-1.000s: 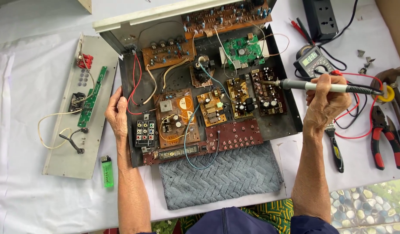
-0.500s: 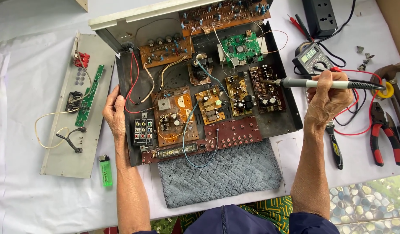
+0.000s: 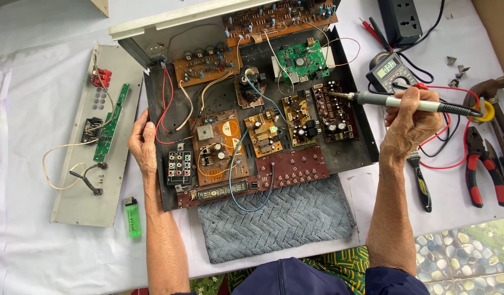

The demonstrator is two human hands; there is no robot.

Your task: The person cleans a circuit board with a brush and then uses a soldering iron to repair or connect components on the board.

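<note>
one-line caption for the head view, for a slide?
Right hand holds soldering iron tip over a board in the open amplifier chassis; left hand steadies its left edge.

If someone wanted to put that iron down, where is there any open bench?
The white cloth left of the green lighter and below the grey panel lies bare. The grey towel under the chassis is bare too. Beside the right hand, meter, pliers and leads crowd the bench.
</note>
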